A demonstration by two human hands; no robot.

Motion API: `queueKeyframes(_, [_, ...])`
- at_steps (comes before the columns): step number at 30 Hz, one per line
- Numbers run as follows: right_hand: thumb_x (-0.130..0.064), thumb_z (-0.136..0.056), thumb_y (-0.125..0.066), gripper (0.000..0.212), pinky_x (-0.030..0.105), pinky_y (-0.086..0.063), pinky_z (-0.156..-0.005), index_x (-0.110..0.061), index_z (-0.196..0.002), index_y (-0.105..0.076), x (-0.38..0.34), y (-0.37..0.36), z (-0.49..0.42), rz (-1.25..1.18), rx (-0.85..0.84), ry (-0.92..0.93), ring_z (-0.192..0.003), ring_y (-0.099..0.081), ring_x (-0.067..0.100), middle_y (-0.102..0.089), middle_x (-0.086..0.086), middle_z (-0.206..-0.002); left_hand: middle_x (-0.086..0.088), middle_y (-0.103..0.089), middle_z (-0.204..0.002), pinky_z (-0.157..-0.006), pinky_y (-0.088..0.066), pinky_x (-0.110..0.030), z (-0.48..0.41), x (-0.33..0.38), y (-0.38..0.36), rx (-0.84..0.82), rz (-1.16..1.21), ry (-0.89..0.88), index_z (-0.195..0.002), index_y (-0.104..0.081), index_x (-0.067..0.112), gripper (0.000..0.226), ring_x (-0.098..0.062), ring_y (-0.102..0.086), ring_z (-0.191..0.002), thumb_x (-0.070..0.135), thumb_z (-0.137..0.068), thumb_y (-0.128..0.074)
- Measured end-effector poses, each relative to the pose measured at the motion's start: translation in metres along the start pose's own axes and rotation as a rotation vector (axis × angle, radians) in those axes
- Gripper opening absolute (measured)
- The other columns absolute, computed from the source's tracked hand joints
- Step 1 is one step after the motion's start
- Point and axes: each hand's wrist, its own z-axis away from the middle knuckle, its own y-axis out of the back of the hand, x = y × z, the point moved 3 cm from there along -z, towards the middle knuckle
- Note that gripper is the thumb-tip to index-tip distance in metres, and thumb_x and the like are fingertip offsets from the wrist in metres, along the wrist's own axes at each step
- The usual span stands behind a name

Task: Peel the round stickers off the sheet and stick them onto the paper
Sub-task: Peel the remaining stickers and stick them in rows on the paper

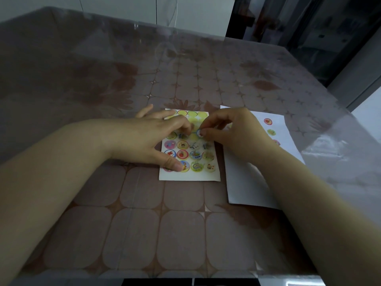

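The sticker sheet [189, 176] lies flat in the middle of the table, with several round picture stickers in its lower rows and empty yellow circles at its top. My left hand [148, 139] presses on the sheet, thumb at the lower left corner and fingers spread over the upper part. My right hand [233, 133] pinches a round sticker [199, 133] between thumb and forefinger just above the sheet's middle. The white paper [247, 182] lies to the right, partly under my right forearm, with three stickers [267, 121] stuck in a column near its far edge.
A patterned pink tablecloth under clear plastic [144, 223] covers the table. The table's right edge [350, 112] runs close past the paper. A dark cabinet or doorway [309, 27] stands behind at the far right.
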Motion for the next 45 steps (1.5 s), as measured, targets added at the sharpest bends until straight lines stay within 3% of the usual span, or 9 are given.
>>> queueKeyframes(3, [-0.029,-0.076,-0.071,0.003,0.01,-0.039,-0.043,-0.031,-0.073,-0.07,-0.004,0.035,0.005,-0.002,0.026,-0.056,-0.049,-0.053,-0.002,-0.063,-0.012,-0.064,0.03,-0.025,-0.131,-0.109,0.017,-0.022,0.0,0.0,0.002,-0.009,-0.001,-0.001,-0.122,-0.037,0.039,0.065,0.02,0.002,-0.122,0.065,-0.063,-0.051])
queueKeyframes(7, [-0.042,-0.068,-0.071,0.009,0.03,-0.047,-0.073,-0.034,-0.071,-0.071,0.012,0.077,0.023,0.155,-0.15,-0.242,-0.078,-0.062,0.013,-0.069,-0.011,-0.082,0.033,-0.027,-0.139,-0.113,0.007,-0.021,0.0,0.0,0.003,-0.006,0.021,-0.026,-0.117,-0.04,0.041,0.06,0.014,-0.016,-0.128,0.064,-0.064,-0.054])
queueKeyframes(12, [-0.029,-0.072,-0.074,0.005,0.019,-0.037,-0.065,-0.024,-0.074,-0.073,0.034,0.057,0.038,0.079,-0.145,-0.373,-0.076,-0.053,0.005,-0.062,-0.01,-0.083,0.044,-0.022,-0.128,-0.085,-0.019,0.007,-0.001,0.0,0.005,-0.011,0.093,-0.032,-0.115,-0.042,0.039,0.059,0.018,-0.022,-0.113,0.061,-0.062,-0.058])
queueKeyframes(21, [-0.025,-0.073,-0.075,0.004,0.02,-0.037,-0.059,-0.024,-0.071,-0.071,0.039,0.046,0.037,0.018,-0.045,-0.395,-0.07,-0.051,0.005,-0.06,-0.013,-0.075,0.02,-0.031,-0.146,-0.101,-0.028,-0.02,-0.003,-0.004,0.004,0.04,0.136,0.033,-0.118,-0.033,0.055,0.069,-0.002,-0.033,-0.132,0.064,-0.055,-0.058])
queueKeyframes(27, [-0.027,-0.073,-0.075,0.009,0.018,-0.033,-0.057,-0.022,-0.078,-0.07,0.04,0.045,0.034,0.065,-0.041,-0.378,-0.069,-0.049,0.005,-0.056,-0.013,-0.077,0.017,-0.034,-0.145,-0.093,-0.026,-0.017,-0.001,0.001,0.007,0.065,0.147,0.04,-0.117,-0.033,0.053,0.069,-0.003,-0.034,-0.131,0.06,-0.053,-0.056])
queueKeyframes(32, [-0.028,-0.062,-0.083,0.045,0.027,-0.036,-0.06,-0.02,-0.094,-0.052,0.049,0.047,0.027,-0.001,-0.043,-0.491,-0.071,-0.047,0.013,-0.051,-0.005,-0.08,0.015,-0.036,-0.145,-0.094,-0.026,-0.017,-0.001,0.0,0.008,0.086,0.118,0.045,-0.129,-0.038,0.042,0.079,-0.004,-0.035,-0.13,0.06,-0.054,-0.055])
queueKeyframes(36, [-0.026,-0.066,-0.08,0.031,0.025,-0.034,-0.06,-0.022,-0.078,-0.052,0.048,0.047,0.026,0.025,-0.071,-0.479,-0.07,-0.045,0.014,-0.051,-0.004,-0.079,0.017,-0.035,-0.144,-0.101,-0.029,-0.022,-0.001,-0.009,0.01,0.107,0.078,0.049,-0.132,-0.034,0.046,0.083,-0.005,-0.035,-0.13,0.072,-0.055,-0.055])
queueKeyframes(40, [-0.021,-0.069,-0.078,0.019,0.026,-0.036,-0.067,-0.021,-0.069,-0.059,0.046,0.052,0.031,-0.045,0.039,-0.478,-0.093,-0.055,0.019,-0.062,0.01,-0.116,0.018,-0.04,-0.14,-0.105,-0.036,-0.033,0.0,-0.021,0.015,0.146,0.01,0.075,-0.129,-0.031,0.054,0.091,-0.007,-0.041,-0.128,0.086,-0.045,-0.049])
queueKeyframes(45, [-0.018,-0.067,-0.079,0.022,0.02,-0.03,-0.051,-0.02,-0.066,-0.057,0.043,0.049,0.031,0.046,0.003,-0.445,-0.063,-0.041,0.015,-0.043,-0.002,-0.063,0.017,-0.049,-0.133,-0.101,-0.04,-0.032,0.003,-0.028,0.019,0.168,0.009,0.083,-0.126,-0.037,0.054,0.085,-0.007,-0.048,-0.121,0.086,-0.048,-0.047])
